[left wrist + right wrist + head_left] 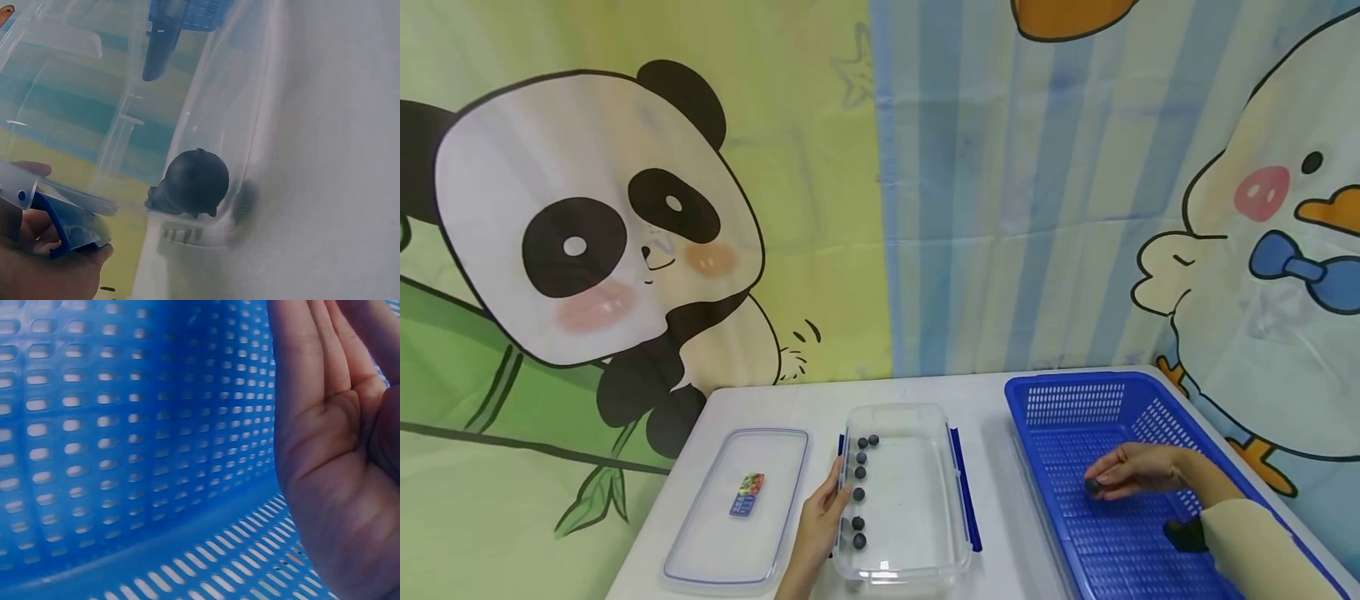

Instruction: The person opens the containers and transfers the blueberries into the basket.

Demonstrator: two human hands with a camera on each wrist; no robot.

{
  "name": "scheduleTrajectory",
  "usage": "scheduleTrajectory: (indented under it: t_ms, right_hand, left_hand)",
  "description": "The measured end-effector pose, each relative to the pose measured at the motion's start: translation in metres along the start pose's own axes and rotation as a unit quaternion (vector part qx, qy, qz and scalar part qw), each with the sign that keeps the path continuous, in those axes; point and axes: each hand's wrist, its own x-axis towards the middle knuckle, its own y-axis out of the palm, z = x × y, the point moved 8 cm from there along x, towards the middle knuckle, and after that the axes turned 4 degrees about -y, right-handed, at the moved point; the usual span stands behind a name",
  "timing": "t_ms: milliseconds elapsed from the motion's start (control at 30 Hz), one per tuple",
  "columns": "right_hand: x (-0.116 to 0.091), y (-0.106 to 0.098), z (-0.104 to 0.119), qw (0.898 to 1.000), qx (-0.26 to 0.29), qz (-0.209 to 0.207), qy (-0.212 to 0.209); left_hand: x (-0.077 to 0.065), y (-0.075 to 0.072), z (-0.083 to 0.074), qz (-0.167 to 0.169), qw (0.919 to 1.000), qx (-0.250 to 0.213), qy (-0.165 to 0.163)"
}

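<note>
In the head view, a clear plastic container (921, 500) with blue latches (966, 492) stands mid-table. Several blueberries (858, 494) line up along its left side. My left hand (822, 521) grips the container's left edge. The left wrist view shows that hand's fingers (37, 228) around a blue latch (72, 225), with dark blueberries (197, 181) behind the clear wall. My right hand (1138, 471) pinches one blueberry (1093, 485) between thumb and fingertips over the blue basket (1075, 380). In the right wrist view the right palm (337, 469) faces the slotted basket wall, fingertips out of frame.
A clear lid (722, 554) with a colourful fruit label (747, 494) lies flat to the container's left. The basket fills the right side of the white table (992, 408). Behind the table hangs a printed curtain (820, 208) with a panda and a duck.
</note>
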Motion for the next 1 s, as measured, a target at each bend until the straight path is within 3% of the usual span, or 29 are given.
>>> scheduleTrajectory:
  t_ms: [400,733,867,1000]
  right_hand:
    - [-0.003,-0.012,-0.025,0.999,0.005,-0.042,0.024]
    - [-0.007,-0.013,-0.024,0.998,0.053,-0.024,0.000]
    - [-0.005,-0.011,-0.008,0.998,0.041,-0.022,-0.036]
    - [0.002,-0.002,0.028,0.998,0.010,-0.017,-0.066]
  left_hand:
    - [-0.002,0.002,-0.001,0.004,1.0000,0.005,0.002]
    - [-0.002,0.002,0.002,0.003,1.0000,-0.006,-0.006]
    - [-0.002,0.001,0.001,-0.005,0.9999,-0.009,-0.007]
    - [-0.002,0.000,0.000,-0.011,0.9998,-0.009,-0.010]
